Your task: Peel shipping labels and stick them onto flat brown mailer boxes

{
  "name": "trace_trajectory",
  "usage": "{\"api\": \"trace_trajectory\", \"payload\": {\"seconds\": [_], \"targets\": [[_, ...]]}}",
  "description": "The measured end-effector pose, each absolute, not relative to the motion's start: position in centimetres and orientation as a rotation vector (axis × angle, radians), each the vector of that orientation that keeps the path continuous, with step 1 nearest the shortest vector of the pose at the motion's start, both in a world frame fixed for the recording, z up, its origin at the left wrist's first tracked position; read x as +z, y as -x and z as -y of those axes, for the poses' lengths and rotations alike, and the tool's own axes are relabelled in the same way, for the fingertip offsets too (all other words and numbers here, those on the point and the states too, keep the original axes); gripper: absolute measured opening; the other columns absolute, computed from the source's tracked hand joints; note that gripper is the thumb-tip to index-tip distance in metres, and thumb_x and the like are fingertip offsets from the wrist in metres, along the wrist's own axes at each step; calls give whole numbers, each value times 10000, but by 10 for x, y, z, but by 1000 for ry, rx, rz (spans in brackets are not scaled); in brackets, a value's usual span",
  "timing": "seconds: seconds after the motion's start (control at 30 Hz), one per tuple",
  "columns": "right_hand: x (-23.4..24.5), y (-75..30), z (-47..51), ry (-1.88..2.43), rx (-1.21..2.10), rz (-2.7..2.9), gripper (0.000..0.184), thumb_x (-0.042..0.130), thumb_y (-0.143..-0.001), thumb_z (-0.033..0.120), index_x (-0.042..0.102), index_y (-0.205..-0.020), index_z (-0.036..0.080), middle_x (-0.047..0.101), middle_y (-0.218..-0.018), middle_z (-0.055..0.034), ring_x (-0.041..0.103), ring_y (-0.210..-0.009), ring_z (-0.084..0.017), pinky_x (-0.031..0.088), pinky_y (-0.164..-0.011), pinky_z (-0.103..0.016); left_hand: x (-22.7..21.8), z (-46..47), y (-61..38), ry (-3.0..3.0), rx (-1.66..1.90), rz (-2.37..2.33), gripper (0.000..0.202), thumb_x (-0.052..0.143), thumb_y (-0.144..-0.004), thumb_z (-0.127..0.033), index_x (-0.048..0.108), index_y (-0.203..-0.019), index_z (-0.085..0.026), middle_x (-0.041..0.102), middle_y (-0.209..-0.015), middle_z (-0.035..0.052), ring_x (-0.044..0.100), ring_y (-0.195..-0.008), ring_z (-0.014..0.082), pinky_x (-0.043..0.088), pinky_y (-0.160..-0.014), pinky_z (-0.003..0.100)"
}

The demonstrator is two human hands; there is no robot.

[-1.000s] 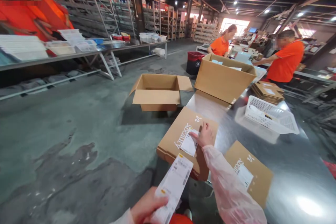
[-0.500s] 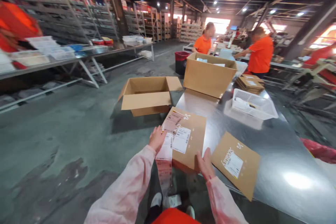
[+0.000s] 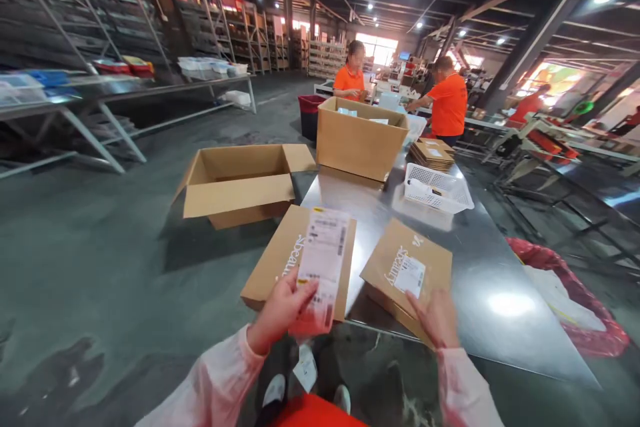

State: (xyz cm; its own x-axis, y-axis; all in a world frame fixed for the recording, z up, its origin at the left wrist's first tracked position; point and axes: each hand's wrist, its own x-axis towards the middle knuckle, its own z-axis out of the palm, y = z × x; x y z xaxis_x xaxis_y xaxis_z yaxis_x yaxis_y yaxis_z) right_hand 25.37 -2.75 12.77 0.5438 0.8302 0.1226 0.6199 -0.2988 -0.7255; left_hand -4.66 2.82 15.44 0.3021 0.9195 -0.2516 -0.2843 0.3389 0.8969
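My left hand (image 3: 281,310) is closed on a long white strip of printed labels (image 3: 324,260), held up over a flat brown carton (image 3: 278,260) at the near left corner of the steel table (image 3: 480,267). My right hand (image 3: 436,315) rests with fingers stretched out on the near edge of a second flat brown carton (image 3: 406,273), which bears a white label (image 3: 410,276). Both arms wear thin pink sleeves.
An open cardboard box (image 3: 239,181) stands on the floor left of the table. A taller open box (image 3: 359,139), a white mesh basket (image 3: 438,187) and a stack of flat cartons (image 3: 432,153) sit further back. Two people in orange shirts work beyond. A red bag (image 3: 570,293) lies at right.
My left hand has lifted the label strip up over the left carton. My right hand has left that carton and moved right onto the second carton. The view has swung rightwards.
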Motion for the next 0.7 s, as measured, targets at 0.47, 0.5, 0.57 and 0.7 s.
{"api": "trace_trajectory", "payload": {"seconds": [0.47, 0.5, 0.57, 0.7], "targets": [[155, -96, -21, 1400, 1089, 1601, 322, 644, -710, 476, 739, -848, 201, 742, -841, -71, 675, -759, -250, 535, -694, -367, 118, -12, 60, -939, 1043, -1010, 444, 717, -623, -520, 715, -765, -98, 698, -705, 59, 583, -636, 169, 441, -627, 262], [159, -96, -25, 1409, 1054, 1668, 296, 624, -729, 460, 747, -828, 209, 744, -809, -66, 674, -728, -246, 531, -670, -360, 113, -10, 58, -928, 1081, -1058, 454, 710, -620, -538, 708, -730, -99, 682, -666, 49, 566, -611, 160, 429, -604, 255], [159, -91, -28, 1410, 1030, 1714, 273, 610, -741, 429, 750, -842, 217, 744, -807, -59, 675, -716, -240, 528, -654, -348, 105, -9, 54, -910, 1155, -1172, 466, 701, -605, -569, 674, -632, -105, 626, -569, 21, 515, -553, 139, 391, -546, 241], [137, -85, -45, 1459, 1028, 1672, 252, 629, -726, 410, 746, -791, 196, 729, -757, -62, 664, -701, -226, 530, -655, -342, 92, -17, 54, -827, 1197, -1245, 466, 744, -538, -562, 642, -602, -111, 578, -528, 1, 480, -520, 123, 361, -509, 233]]}}
